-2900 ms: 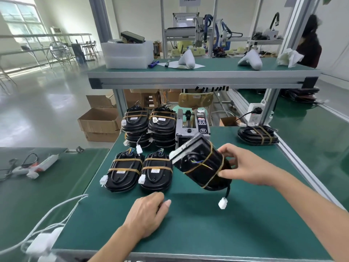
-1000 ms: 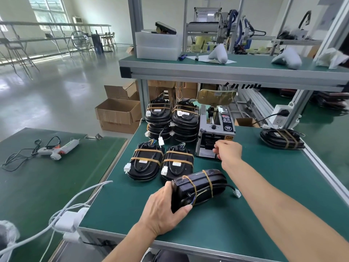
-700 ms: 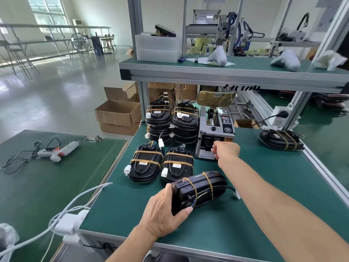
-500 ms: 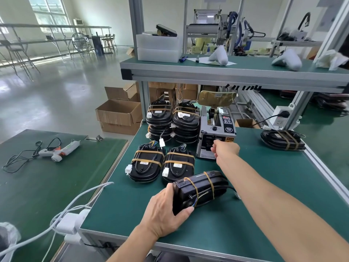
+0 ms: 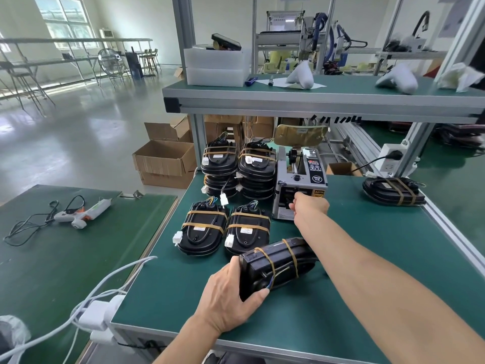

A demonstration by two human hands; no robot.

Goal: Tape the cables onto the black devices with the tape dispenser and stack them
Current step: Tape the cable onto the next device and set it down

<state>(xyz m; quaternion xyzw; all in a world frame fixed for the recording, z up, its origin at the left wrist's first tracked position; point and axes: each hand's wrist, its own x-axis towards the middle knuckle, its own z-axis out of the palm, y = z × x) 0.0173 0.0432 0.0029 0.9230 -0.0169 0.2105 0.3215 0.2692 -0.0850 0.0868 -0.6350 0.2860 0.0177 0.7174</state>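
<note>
Step in hand, as judged: fetching a fresh strip of tape for the black device that lies on its side on the desk, already crossed by two tan tape bands with its cable tucked under them. Left hand grips the near end of that device, thumb along the lower edge and fingers curled behind it, pinning it to the desk. Right hand is stretched forward across the device to the outlet of the tape dispenser; fingers are curled at the slot, and whether they pinch a strip cannot be told. Right forearm passes just over the device's far end. Beyond the left hand lie two taped devices side by side, and behind them two stacks beside the dispenser. Next move likely calls for pulling the strip free, carrying it back to the held device, and pressing it over the loose wires
</note>
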